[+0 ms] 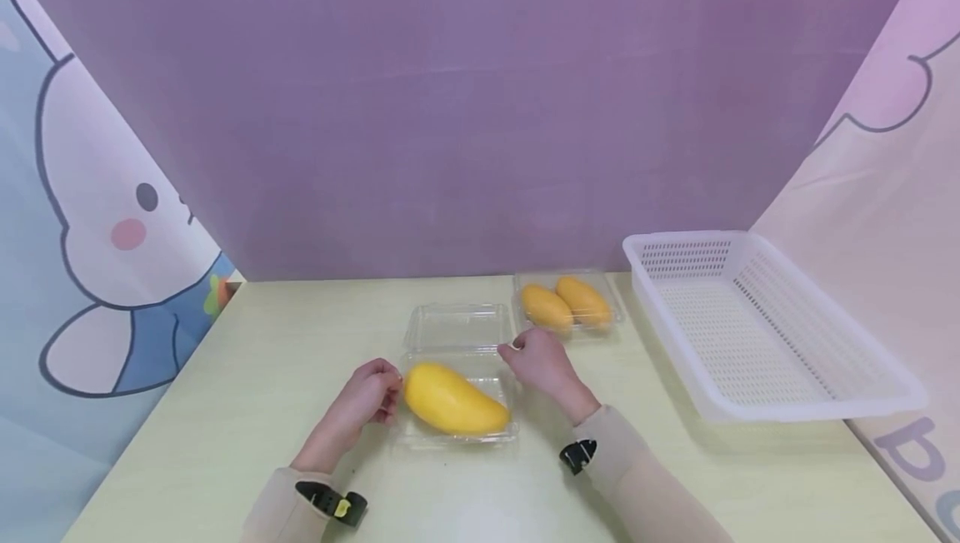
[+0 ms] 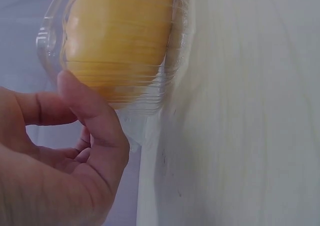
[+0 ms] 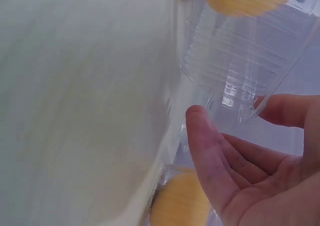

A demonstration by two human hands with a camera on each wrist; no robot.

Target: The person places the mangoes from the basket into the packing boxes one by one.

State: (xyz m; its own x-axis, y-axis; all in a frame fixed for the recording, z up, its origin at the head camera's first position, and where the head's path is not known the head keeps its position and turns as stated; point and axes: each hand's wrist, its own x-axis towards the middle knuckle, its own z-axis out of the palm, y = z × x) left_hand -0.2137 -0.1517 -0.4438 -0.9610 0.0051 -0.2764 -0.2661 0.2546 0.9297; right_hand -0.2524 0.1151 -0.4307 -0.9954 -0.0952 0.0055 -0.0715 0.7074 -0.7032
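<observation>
A large yellow mango [image 1: 453,400] lies in the base of a clear plastic clamshell box [image 1: 489,438]; its lid [image 1: 457,326] is folded back flat behind it. My left hand [image 1: 367,393] is at the box's left side, thumb and a finger pinching its rim beside the fruit in the left wrist view. At the back right corner, by the hinge, is my right hand [image 1: 542,360]. In the right wrist view a fingertip [image 3: 262,104] touches the clear edge, while another digit stands apart from it and the palm holds nothing.
Behind my right hand stands another clear box [image 1: 617,314] with two orange-yellow mangoes [image 1: 583,301]. A white perforated plastic basket [image 1: 690,351] occupies the table's right side. A purple backdrop [image 1: 435,127] rises along the far edge of the pale table [image 1: 225,410].
</observation>
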